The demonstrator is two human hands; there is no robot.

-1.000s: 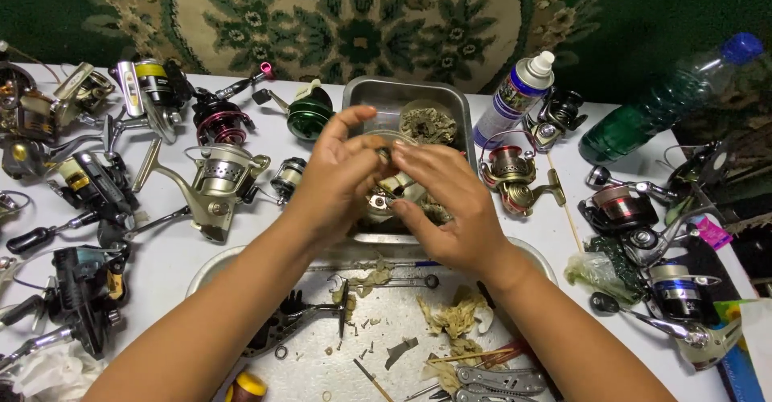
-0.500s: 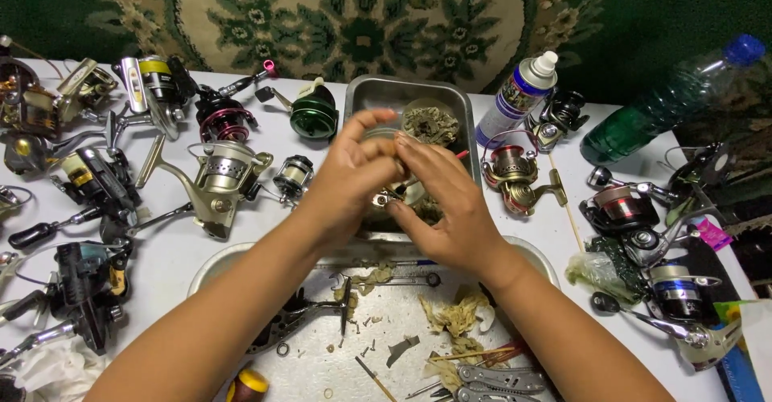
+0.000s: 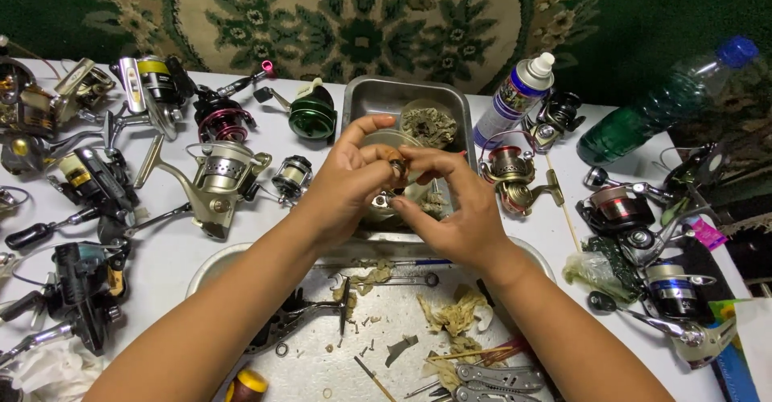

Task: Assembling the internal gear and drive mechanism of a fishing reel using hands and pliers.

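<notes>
Above the steel tray (image 3: 358, 96) at the worktop's far middle, both hands meet, wrists bent inward: left hand (image 3: 347, 178) and right hand (image 3: 454, 209) fingers pinched together on a small reel part (image 3: 396, 167). Best kept low over the tray, so loose bits drop in.

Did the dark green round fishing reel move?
No. The dark green round fishing reel sits left of the metal rectangular tray, as before; only the camera view shifted.
</notes>
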